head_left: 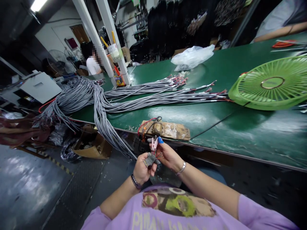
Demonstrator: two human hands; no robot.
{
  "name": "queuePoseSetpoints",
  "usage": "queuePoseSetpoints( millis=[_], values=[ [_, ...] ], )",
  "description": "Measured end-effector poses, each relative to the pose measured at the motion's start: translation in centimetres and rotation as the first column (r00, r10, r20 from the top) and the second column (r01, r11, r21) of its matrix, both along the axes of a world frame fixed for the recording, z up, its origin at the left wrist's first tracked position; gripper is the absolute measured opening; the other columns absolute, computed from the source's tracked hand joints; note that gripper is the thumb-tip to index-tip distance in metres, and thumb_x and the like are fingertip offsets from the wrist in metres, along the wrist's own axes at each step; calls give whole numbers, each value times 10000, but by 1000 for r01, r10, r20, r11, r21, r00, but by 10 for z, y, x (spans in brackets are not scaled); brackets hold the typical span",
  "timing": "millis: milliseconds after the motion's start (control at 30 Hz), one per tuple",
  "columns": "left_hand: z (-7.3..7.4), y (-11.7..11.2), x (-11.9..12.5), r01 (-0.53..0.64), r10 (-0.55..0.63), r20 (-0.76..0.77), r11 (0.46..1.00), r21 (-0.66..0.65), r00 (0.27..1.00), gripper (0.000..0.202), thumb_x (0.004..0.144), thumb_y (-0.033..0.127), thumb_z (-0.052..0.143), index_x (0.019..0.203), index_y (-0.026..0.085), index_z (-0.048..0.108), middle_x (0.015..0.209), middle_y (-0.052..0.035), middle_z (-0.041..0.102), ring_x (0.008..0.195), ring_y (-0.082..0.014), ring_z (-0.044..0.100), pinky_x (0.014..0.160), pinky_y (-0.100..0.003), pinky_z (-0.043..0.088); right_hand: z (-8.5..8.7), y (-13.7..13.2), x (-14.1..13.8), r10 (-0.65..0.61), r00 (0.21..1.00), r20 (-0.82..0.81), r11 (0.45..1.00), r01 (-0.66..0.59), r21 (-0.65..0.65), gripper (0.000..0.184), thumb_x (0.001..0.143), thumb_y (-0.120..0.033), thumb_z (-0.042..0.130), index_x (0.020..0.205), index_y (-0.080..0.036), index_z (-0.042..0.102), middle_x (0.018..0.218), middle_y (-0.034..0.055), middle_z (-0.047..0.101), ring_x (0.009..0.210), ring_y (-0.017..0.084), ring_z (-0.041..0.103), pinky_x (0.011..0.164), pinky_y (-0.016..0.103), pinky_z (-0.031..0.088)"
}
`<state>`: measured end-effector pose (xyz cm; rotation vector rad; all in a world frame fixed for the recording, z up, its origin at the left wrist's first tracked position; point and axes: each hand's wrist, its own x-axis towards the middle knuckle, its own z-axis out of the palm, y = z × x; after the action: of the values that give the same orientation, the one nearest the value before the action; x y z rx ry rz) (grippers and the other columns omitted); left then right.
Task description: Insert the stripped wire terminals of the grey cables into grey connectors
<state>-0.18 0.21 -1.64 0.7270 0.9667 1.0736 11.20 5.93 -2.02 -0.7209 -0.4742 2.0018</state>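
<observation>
My left hand (142, 169), with a grey wrap on its thumb, is closed around the end of a grey cable. Thin red and dark wires (159, 156) fan out from there towards my right palm. My right hand (169, 156), blue tape on one fingertip, is closed beside a small pink clip-like piece (154, 144) and seems to pinch it; its fingers partly hide the grip. Just beyond both hands, a worn brown block (176, 130) lies at the table edge, with red and black leads and an orange part (143, 131) at its left end.
Bundles of grey cables (100, 102) spread over the green table (211, 127), one hanging off the front edge. A green fan (271, 83) stands at right, its black cord crossing the table. A clear plastic bag (193, 57), white posts (107, 28) and a floor carton (92, 148) surround this. Other people sit beyond.
</observation>
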Motion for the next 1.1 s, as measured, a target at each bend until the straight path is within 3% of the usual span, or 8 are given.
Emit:
queuePoseSetpoints(
  millis=[233,367,500,733,933,1100],
  values=[
    [-2,-16,-1,-8,12,-75,998,57,997,361,696,469,664,624,127,574,408,8,562,244,-54,405,253,-150,240,0,-3,7,99,995,-29,995,-99,2,348,743,-520,615,826,-183,647,747,37,633,572,107,510,541,230,420],
    [-4,-20,1,-57,70,-97,990,129,993,333,741,443,639,644,132,569,457,9,586,274,-53,439,273,-145,284,5,-7,7,50,998,27,995,-52,80,282,715,-443,679,778,-171,639,693,8,602,569,92,494,543,221,408],
    [-4,-18,2,-81,103,-138,984,159,985,312,762,436,623,688,137,576,477,19,584,289,-51,445,284,-145,293,11,-9,11,42,992,117,991,-57,122,331,719,-490,658,746,-162,625,625,1,579,534,91,475,506,221,374],
    [-4,-18,-2,-52,95,-230,981,186,968,324,778,444,601,682,137,567,486,18,577,301,-50,445,297,-151,294,3,-6,24,170,980,102,981,-178,73,364,735,-500,643,787,-140,651,714,47,627,562,96,509,507,211,393],
    [1,-13,4,-120,154,-172,974,194,973,297,760,424,616,692,137,580,484,26,578,292,-47,434,291,-147,279,6,1,12,131,989,74,985,-138,102,346,689,-487,689,764,-152,648,696,29,612,556,102,480,522,233,393],
    [6,-9,2,-150,176,-148,973,173,973,270,757,394,618,704,130,600,475,31,565,290,-41,429,291,-143,263,5,-1,6,-125,935,333,942,7,334,462,718,-614,577,606,-167,613,589,11,570,569,126,457,565,265,363]
  ],
)
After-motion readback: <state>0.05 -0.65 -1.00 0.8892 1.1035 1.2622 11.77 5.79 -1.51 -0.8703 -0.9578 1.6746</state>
